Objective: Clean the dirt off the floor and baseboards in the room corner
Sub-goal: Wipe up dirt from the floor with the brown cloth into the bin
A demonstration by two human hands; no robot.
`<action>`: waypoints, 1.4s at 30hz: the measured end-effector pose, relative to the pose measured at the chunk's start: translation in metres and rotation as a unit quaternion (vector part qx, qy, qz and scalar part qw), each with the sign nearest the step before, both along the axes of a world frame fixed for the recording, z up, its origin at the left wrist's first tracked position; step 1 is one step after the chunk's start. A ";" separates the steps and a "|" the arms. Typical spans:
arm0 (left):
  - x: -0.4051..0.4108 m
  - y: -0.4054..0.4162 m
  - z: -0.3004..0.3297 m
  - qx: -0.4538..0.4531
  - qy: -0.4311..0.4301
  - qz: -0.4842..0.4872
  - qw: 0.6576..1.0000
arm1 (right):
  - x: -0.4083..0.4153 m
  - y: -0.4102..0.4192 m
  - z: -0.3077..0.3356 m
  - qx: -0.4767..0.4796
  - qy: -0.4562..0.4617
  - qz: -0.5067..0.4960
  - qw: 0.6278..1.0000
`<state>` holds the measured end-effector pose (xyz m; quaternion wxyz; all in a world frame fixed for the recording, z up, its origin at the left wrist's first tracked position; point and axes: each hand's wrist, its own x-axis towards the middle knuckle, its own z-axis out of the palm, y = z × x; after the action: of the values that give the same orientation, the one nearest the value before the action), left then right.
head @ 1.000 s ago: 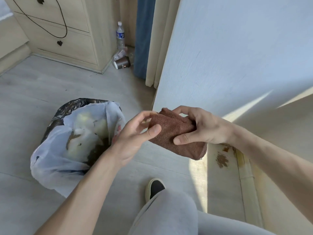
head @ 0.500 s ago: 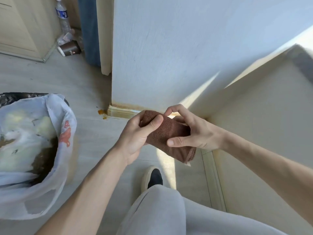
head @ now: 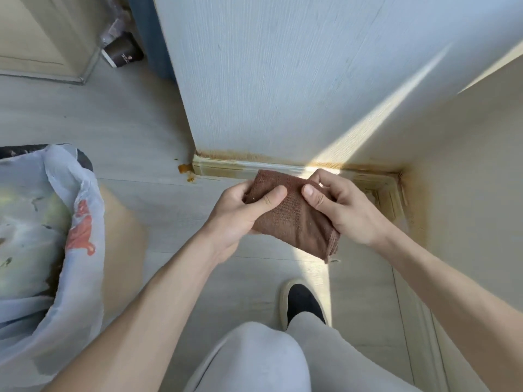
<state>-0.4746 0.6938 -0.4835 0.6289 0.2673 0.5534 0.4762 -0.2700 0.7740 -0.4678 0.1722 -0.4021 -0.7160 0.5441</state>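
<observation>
Grey trousers (head: 254, 360), black white-soled shoe (head: 304, 302), bare forearms.

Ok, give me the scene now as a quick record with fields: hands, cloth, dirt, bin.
left hand: left hand grips the brown cloth, thumb on top
right hand: right hand pinches the same cloth
cloth: folded, held in the air above the floor
dirt: orange blob on the floor at the baseboard end; orange staining along the baseboard into the corner
bin: bag-lined waste bin to the left, holding rubbish
</observation>
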 end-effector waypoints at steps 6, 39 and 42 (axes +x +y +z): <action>0.020 0.032 -0.036 -0.002 0.085 0.028 0.996 | 0.025 0.012 -0.060 -0.188 0.079 -0.175 0.963; 0.153 0.030 -0.172 -0.229 0.092 -0.171 0.954 | 0.145 -0.013 -0.176 -0.144 -0.167 -0.505 0.834; 0.145 0.028 -0.182 -0.228 0.123 -0.153 0.954 | 0.173 0.012 -0.174 0.018 -0.339 -0.393 0.855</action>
<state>-0.3297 0.7223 -0.6650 0.6653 0.2548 0.6728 0.1994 -0.0966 0.7858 -0.6415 0.1254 -0.8060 -0.5223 0.2485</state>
